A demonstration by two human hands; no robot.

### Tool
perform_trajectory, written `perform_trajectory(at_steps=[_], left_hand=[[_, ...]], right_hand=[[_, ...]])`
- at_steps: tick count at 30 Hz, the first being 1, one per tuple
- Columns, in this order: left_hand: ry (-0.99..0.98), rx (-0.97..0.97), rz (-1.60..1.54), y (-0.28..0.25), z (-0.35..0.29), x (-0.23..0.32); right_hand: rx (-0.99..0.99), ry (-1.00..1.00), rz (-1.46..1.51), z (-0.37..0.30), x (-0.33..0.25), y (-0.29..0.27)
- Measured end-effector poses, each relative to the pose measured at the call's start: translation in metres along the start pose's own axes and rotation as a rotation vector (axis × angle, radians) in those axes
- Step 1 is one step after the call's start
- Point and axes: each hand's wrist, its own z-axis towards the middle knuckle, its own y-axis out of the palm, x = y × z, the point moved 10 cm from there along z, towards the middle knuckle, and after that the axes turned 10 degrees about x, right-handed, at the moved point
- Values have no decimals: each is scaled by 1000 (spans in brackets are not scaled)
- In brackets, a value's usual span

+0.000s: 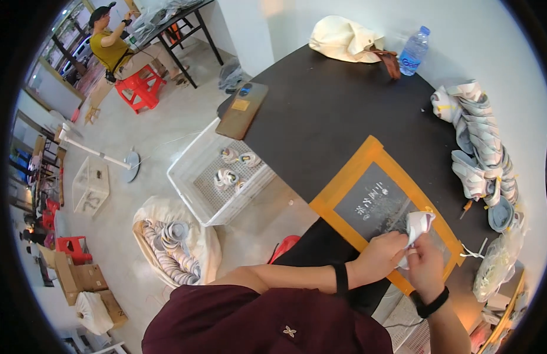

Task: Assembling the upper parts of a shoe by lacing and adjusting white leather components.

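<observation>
Both hands meet over an orange-edged board point(324, 199) at the near right of the black table. Between them is a small curved white piece with a greyish lining point(419, 222), much like a shoe upper. My left hand point(380, 255) has its fingers closed on the piece's near left side. My right hand point(425, 266) pinches it from the right, thumb and fingers together. The lower part of the piece is hidden behind the fingers. Under the hands, the board's dark middle shows white handwriting and scuff marks.
Stacked white-and-grey pieces point(483, 127) line the table's right side by a clear plastic bag point(498, 268). Farther back are a water bottle point(414, 52), a cream cloth bag point(344, 38) and a phone point(242, 111). Left stand a white crate point(194, 194) and a filled sack point(211, 251).
</observation>
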Motion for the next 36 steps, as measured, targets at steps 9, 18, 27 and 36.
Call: perform_trajectory(at_steps=[9,18,27,36], left_hand=[[-20,14,-34,3,-1,-6],[-36,-29,-59,1,-1,-6],[-4,-80,-46,14,-3,-8],[-74,-84,27,3,14,-5]], right_hand=[[68,-115,-126,-1,-6,0],[-72,-238,-480,-6,-14,10],[56,-65,-171,-2,-13,-2],[-47,-137,-493,-1,-42,-20]])
